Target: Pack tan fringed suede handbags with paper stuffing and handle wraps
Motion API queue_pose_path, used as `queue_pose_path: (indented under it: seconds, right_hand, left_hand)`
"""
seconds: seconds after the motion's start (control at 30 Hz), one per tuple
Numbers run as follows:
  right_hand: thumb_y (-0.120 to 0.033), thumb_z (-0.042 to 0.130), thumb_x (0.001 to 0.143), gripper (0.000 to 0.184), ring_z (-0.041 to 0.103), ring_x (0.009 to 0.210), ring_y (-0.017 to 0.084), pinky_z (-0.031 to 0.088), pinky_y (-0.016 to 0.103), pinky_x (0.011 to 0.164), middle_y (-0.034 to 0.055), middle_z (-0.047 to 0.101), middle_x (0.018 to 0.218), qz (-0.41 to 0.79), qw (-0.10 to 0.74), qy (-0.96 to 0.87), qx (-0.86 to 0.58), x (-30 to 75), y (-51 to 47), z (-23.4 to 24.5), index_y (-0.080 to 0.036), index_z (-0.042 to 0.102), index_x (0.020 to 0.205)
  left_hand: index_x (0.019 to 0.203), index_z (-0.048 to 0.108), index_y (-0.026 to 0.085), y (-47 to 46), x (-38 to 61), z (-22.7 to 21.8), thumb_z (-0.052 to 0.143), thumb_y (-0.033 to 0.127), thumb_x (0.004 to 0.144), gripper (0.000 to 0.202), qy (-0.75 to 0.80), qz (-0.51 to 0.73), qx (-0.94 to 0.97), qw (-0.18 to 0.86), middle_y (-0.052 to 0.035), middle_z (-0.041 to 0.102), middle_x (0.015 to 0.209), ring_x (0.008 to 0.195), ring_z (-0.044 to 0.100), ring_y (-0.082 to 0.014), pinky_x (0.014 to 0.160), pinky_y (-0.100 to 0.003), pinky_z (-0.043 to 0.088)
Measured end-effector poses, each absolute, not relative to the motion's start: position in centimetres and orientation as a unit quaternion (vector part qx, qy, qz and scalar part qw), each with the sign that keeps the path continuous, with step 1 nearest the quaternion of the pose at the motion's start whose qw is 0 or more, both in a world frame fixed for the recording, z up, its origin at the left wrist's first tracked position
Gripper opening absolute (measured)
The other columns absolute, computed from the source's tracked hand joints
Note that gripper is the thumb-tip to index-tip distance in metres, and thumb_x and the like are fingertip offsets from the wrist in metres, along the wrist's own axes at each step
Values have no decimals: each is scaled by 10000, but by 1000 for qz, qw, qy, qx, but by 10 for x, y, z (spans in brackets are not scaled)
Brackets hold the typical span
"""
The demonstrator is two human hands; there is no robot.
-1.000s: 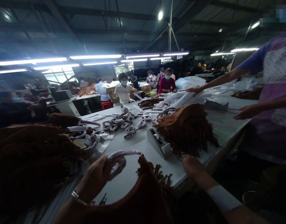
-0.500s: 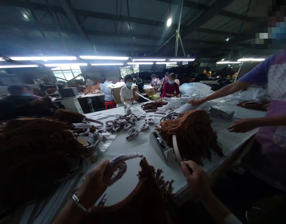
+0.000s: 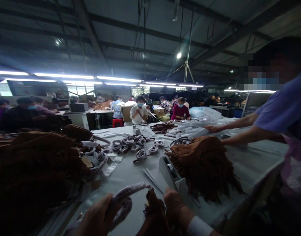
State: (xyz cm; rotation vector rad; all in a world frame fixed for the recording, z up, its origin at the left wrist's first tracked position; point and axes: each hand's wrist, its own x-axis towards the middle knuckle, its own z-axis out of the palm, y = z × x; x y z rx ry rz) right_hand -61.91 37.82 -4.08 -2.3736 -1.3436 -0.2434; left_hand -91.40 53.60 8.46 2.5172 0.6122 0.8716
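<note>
While the left hand [image 3: 97, 214] curls around the plastic-wrapped handle [image 3: 131, 188], its fingers clamped on the wrapping, the brown bag [image 3: 154, 213] joined to that handle hangs at the near edge of the view, low in the middle, between the two hands. The right hand [image 3: 176, 203] is just beside the bag, a white cuff [image 3: 199, 226] at its wrist. Its fingers are together on the near end of a pale strip [image 3: 154, 180], which slants away to the left over the table [image 3: 130, 170] and is partly blurred. Right next to this strip sits a grey tape dispenser [image 3: 169, 173], and touching or nearly touching the dispenser is a heap of brown fringed bags [image 3: 204, 160], fringes spread toward the near side. Farther back lie wrapped coils [image 3: 141, 154] in a loose cluster, with brown straps [image 3: 162, 127] beyond them. On the left stands a tall, dark pile of brown goods [image 3: 39, 160], crumpled plastic [image 3: 93, 155] along its inner side. At the right, a co-worker in a purple sleeve [image 3: 273, 114] leans over the table, one hand [image 3: 213, 128] at white sheeting [image 3: 198, 132].
</note>
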Motion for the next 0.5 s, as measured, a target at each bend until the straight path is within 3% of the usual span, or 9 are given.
queue_pose_path:
  seconds: [0.13, 0.3, 0.5]
  right_hand:
    - [-29, 603, 727, 199, 709, 683, 227, 505, 283, 591, 113, 733, 764, -28, 114, -480, -869, -612, 370, -43, -185, 694, 645]
    - [-167, 591, 851, 151, 691, 927, 243, 507, 303, 810, 168, 722, 957, 15, 76, -478, -875, -597, 369, -49, -115, 728, 818]
    - [-106, 543, 860, 208, 682, 853, 227, 466, 292, 758, 170, 713, 873, 22, 101, -467, -878, -592, 371, -55, -122, 715, 745]
  left_hand:
    - [744, 620, 199, 533, -914, 81, 498, 453, 917, 331, 218, 320, 905, 173, -71, 683, 648, 551, 635, -197, 512, -271, 440]
    - [766, 589, 193, 526, -920, 92, 484, 401, 921, 279, 241, 261, 922, 156, -54, 676, 688, 607, 626, -181, 556, -258, 412]
    - [759, 551, 193, 524, -920, 96, 474, 428, 942, 308, 244, 236, 927, 157, -56, 655, 684, 586, 590, -168, 550, -264, 381]
